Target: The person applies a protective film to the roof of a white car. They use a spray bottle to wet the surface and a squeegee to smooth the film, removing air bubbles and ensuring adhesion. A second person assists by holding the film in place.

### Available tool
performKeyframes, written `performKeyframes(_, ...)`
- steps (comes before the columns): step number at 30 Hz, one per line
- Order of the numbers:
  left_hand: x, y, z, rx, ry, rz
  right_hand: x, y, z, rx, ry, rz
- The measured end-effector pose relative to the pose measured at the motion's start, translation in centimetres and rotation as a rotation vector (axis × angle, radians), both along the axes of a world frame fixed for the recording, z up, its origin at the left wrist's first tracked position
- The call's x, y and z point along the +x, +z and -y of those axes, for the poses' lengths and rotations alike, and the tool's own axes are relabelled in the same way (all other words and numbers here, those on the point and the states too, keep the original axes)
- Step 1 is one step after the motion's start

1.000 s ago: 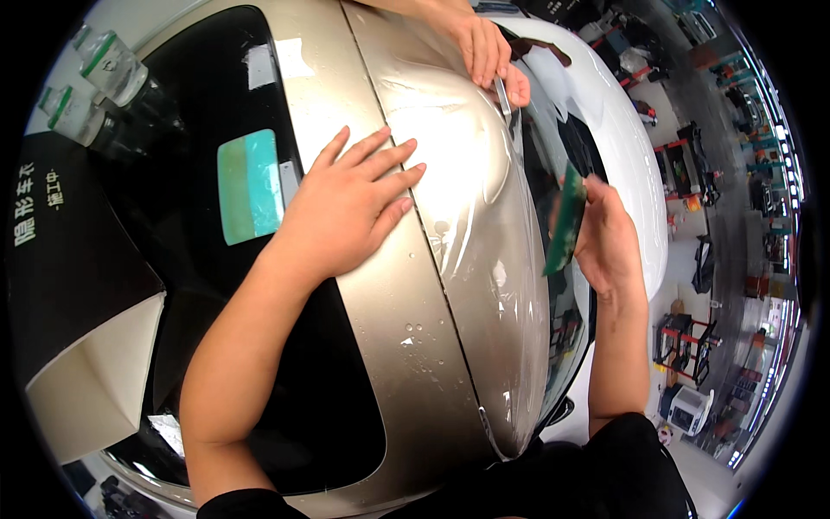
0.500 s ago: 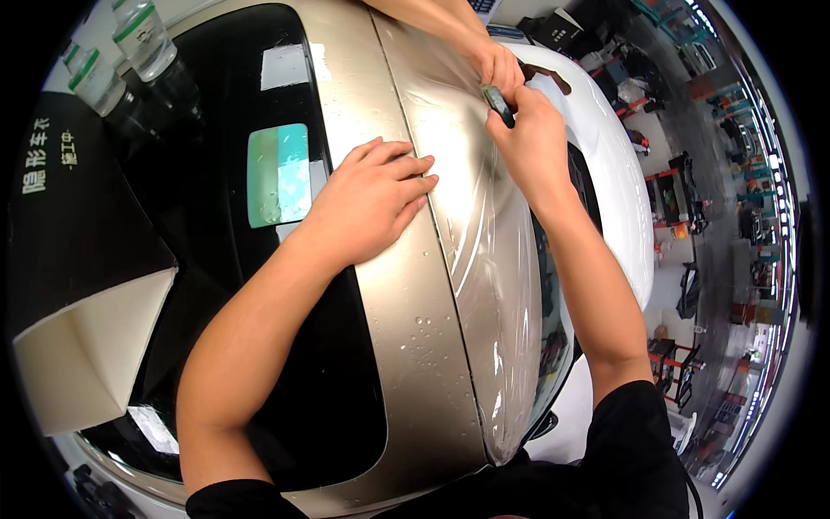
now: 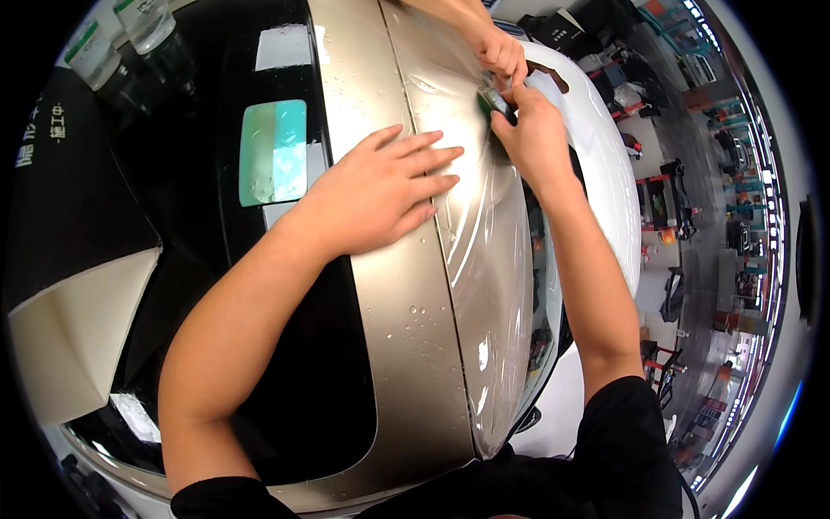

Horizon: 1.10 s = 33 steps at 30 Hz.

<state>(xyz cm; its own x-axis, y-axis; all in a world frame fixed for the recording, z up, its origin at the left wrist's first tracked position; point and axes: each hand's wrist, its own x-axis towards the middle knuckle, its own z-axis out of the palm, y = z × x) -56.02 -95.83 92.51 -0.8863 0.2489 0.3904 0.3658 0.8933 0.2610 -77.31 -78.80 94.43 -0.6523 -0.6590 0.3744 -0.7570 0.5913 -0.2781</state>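
My left hand (image 3: 376,195) rests palm down with spread fingers on the beige car's roof (image 3: 402,311), reaching across the dark seam near the roof edge. Up and to the right, my right hand (image 3: 540,134) grips a small flat green-and-black tool (image 3: 494,101), which looks like a squeegee; its lower part is hidden by my fingers. Clear film (image 3: 488,294) lies wrinkled and glossy along the roof side, with folds running toward the tool. Just beyond it, another person's hand (image 3: 501,52) is curled at the film's far part, close to my right fingertips.
Black roof glass (image 3: 320,389) fills the left middle. A black box (image 3: 65,208) with a pale inside leans at the left. Two bottles with green labels (image 3: 145,26) stand at the far left. A white car (image 3: 618,208) is on the right, beyond the roof edge.
My left hand has slid slightly right and its fingers have spread wider. The tool in my right hand has tilted a little. The view has shifted slightly.
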Motion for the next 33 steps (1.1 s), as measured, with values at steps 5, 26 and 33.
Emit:
performKeyframes(5, 0.1, -0.1, -0.1, -0.007, -0.037, 0.197, 1.0, -0.6, -0.1, 0.064, 0.017, -0.061)
performKeyframes(26, 0.0, -0.4, 0.6, 0.157, -0.025, 0.084, 1.4, -0.6, -1.0, -0.010, 0.344, -0.233)
performKeyframes(33, 0.1, 0.2, 0.7, 0.174, -0.068, 0.128, 5.9, 1.0, -3.4, 0.089, 0.428, -0.086)
